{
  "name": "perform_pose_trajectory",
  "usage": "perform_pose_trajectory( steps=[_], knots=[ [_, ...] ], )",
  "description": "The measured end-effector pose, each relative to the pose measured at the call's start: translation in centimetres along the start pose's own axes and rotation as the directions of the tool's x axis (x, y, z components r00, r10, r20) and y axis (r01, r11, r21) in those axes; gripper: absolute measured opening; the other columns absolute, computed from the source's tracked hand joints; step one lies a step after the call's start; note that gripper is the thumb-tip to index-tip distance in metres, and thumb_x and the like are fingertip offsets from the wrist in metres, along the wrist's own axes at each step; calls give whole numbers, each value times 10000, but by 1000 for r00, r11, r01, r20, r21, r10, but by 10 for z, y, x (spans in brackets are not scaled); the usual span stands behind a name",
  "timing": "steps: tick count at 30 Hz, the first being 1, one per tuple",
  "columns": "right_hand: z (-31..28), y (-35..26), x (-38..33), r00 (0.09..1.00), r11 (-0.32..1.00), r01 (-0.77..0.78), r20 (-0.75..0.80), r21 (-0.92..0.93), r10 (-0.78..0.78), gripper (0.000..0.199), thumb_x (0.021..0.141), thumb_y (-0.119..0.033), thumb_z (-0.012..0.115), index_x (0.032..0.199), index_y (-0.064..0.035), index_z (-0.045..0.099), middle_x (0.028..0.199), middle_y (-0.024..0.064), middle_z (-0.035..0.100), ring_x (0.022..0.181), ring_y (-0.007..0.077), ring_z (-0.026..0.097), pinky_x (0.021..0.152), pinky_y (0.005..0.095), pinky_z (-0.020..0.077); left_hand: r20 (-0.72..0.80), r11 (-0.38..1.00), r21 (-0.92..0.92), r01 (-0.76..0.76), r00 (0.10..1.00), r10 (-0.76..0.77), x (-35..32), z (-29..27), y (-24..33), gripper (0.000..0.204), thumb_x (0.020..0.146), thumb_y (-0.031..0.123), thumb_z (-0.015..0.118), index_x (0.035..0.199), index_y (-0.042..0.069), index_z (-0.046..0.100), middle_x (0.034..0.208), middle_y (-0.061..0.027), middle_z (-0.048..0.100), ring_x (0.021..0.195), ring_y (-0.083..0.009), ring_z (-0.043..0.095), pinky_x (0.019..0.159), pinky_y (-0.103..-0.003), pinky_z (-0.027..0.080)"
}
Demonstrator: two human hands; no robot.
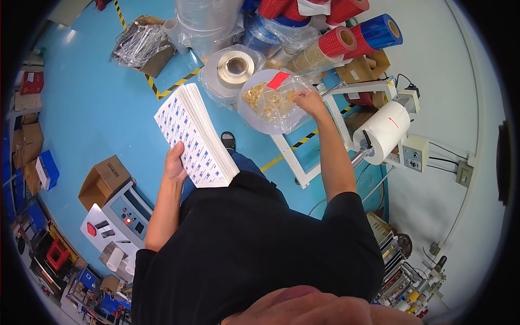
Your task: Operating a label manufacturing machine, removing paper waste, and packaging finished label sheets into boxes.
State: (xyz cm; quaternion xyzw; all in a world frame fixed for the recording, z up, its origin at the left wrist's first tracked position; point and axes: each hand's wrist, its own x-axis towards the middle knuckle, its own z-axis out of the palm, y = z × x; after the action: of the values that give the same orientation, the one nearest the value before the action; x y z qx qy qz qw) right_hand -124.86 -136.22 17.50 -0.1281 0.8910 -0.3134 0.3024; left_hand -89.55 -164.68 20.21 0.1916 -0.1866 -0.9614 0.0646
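Note:
My left hand (175, 163) is wrapped round the lower left edge of a thick stack of white sheets (192, 138) with a blue printed pattern, the thumb on its face. The stack is held tilted in front of my body. My right hand (310, 102) is closed at the right side of a clear plastic bag (279, 103); the fingertips are partly hidden. Yellow rubber bands (254, 96) show inside the bag, and a red patch (278, 80) is near its top. Under the bag is a round, pale roll end (252, 122).
A wrapped roll with a cardboard core (236, 66) stands beside the bag. Red and blue rolls (382, 31) are behind. At right, a white metal frame (295, 162) carries a large white roll (382, 132). A control panel (127, 216) and open carton (105, 181) are at left.

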Motion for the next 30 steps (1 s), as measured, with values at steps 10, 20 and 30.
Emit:
perform_pose_trajectory(
  steps=[10, 20, 30],
  knots=[
    [-1, -12, -18, 996, 990, 87, -14, -113, -89, 289, 807, -221, 582, 963, -6, 697, 786, 82, 694, 689, 148, 636, 668, 298, 501, -62, 1000, -22, -3, 998, 1, 4, 10, -2, 575, 846, 214, 680, 1300, -53, 448, 1228, -188, 589, 1053, -283, 632, 912, -390, 522],
    [-2, -9, -32, 963, 981, 156, -201, -117, -177, 254, 811, -223, 620, 974, -49, 706, 832, 124, 696, 748, 226, 655, 692, 325, 507, -43, 1000, -27, 1, 999, -2, 7, 16, -2, 569, 848, 216, 679, 1291, -59, 450, 1215, -195, 593, 1048, -289, 634, 907, -395, 524],
    [10, -28, -58, 987, 931, 39, -159, 362, 20, 209, 861, -171, 628, 960, 9, 671, 774, 36, 652, 659, 90, 570, 599, 237, 459, 30, 996, -67, 56, 998, -54, 18, 24, -10, 579, 850, 222, 676, 1301, -53, 440, 1224, -193, 588, 1058, -287, 628, 923, -401, 515]
  ],
)
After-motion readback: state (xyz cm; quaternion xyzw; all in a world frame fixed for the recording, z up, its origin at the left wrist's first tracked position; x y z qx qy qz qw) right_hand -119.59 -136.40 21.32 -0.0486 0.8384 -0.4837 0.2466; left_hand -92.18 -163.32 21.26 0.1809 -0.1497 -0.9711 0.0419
